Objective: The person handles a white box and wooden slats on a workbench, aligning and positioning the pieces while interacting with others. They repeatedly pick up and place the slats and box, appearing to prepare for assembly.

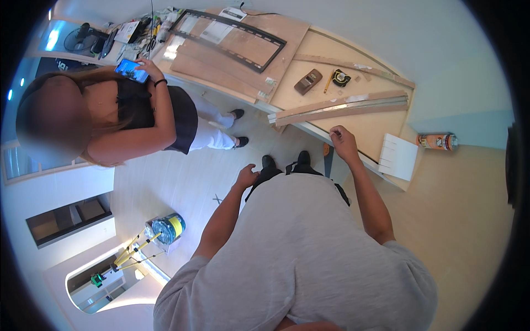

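Observation:
My right hand [344, 142] hovers by the front edge of the wooden worktable [367, 124], fingers curled in; whether anything is in them is hidden. Just beyond it lie long wood and metal strips [342, 107]. Farther back are a brown block-shaped tool [308, 81], a yellow pencil [328, 81] and a black-and-yellow tape measure [341, 78]. My left hand [248, 176] hangs low over the floor, fingers loosely apart, with nothing seen in it. A tool with an orange handle [326, 149] stands upright below the table edge, beside my right hand but apart from it.
To the left a person [149, 110] holds a phone [132, 70]. A black metal frame [232, 41] lies on boards at the table's far part. White sheet [398, 156] and a can [438, 142] are at right. A bucket [168, 228] and yellow tripod [132, 252] stand lower left.

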`<state>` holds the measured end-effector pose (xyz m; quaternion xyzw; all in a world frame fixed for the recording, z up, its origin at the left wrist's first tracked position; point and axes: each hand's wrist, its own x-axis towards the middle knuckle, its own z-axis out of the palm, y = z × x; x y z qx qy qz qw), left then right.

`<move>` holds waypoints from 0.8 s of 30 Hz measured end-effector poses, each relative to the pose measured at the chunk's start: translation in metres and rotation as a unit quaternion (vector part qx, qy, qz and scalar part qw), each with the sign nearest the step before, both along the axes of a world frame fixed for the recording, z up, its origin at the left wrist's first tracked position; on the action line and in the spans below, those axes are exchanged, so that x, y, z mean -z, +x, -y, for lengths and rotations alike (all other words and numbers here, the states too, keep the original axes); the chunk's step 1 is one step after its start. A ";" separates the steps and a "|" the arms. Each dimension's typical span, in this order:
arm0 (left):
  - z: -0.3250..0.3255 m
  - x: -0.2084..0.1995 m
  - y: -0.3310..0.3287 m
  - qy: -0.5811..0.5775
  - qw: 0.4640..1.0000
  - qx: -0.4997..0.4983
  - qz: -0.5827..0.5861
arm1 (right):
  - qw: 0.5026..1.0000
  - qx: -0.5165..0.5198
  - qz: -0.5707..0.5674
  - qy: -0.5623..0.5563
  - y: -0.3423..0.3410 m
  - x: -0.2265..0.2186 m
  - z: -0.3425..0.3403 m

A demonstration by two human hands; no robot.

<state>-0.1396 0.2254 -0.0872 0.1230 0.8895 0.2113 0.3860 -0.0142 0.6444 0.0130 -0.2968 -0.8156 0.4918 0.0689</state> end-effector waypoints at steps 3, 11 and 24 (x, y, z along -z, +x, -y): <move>0.000 0.001 0.002 0.012 1.000 -0.004 -0.011 | 1.000 0.008 0.003 -0.002 0.000 -0.001 0.003; -0.002 0.002 -0.003 -0.031 0.999 0.000 0.027 | 0.994 -0.018 -0.006 0.112 -0.005 -0.011 0.012; 0.005 0.016 -0.003 0.032 0.999 0.017 -0.017 | 0.907 -0.268 -0.067 0.319 -0.119 -0.046 0.073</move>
